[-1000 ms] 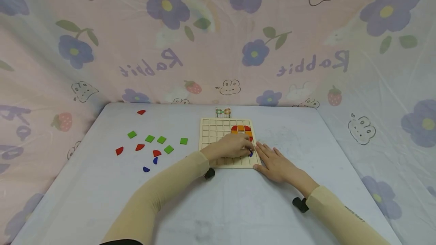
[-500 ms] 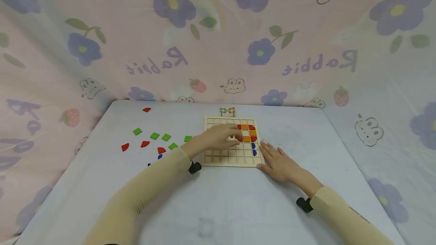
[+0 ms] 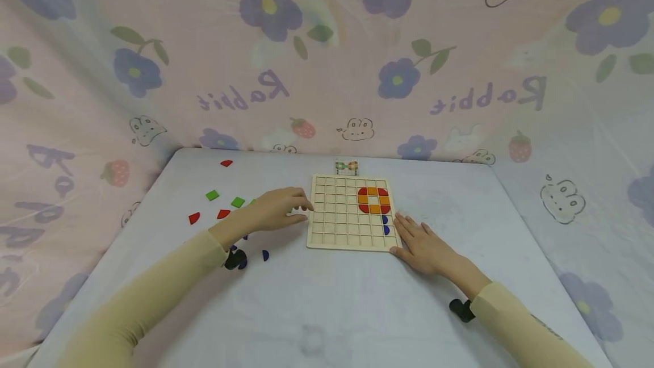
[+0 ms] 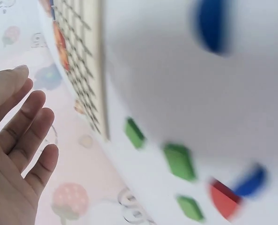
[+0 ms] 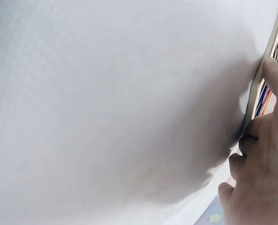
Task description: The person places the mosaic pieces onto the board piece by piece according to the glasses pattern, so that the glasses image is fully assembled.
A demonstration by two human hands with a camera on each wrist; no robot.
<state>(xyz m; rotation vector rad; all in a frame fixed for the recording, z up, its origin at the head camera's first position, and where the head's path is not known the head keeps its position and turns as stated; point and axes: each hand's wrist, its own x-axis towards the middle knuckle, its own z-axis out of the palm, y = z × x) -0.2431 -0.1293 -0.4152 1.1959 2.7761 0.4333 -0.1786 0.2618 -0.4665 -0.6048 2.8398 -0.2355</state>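
My left hand (image 3: 280, 209) is above the table at the board's left edge, its fingers loosely bent and holding nothing. In the left wrist view, nothing lies between the thumb and fingers. The wooden grid board (image 3: 332, 223) carries a ring of red quarter-round pieces and orange squares (image 3: 374, 209). Below that ring, two blue half-round pieces (image 3: 385, 225) sit in the right part of the grid. My right hand (image 3: 424, 247) rests at the board's right edge with straight fingers; the right wrist view shows thumb and fingers against its side (image 5: 253, 93).
Green squares (image 3: 212, 195), red quarter-round pieces (image 3: 194, 218) and blue half-round pieces (image 3: 265, 255) lie loose on the left of the white table (image 3: 327, 311), some behind my left arm. A small patterned card (image 3: 347, 167) is beyond the board. A printed curtain (image 3: 317, 72) stands behind the table.
My left hand has drawn back leftward from the board's right part to its left edge, uncovering the ring and blue pieces. My right hand stays at the board's edge. The head view has shifted slightly.
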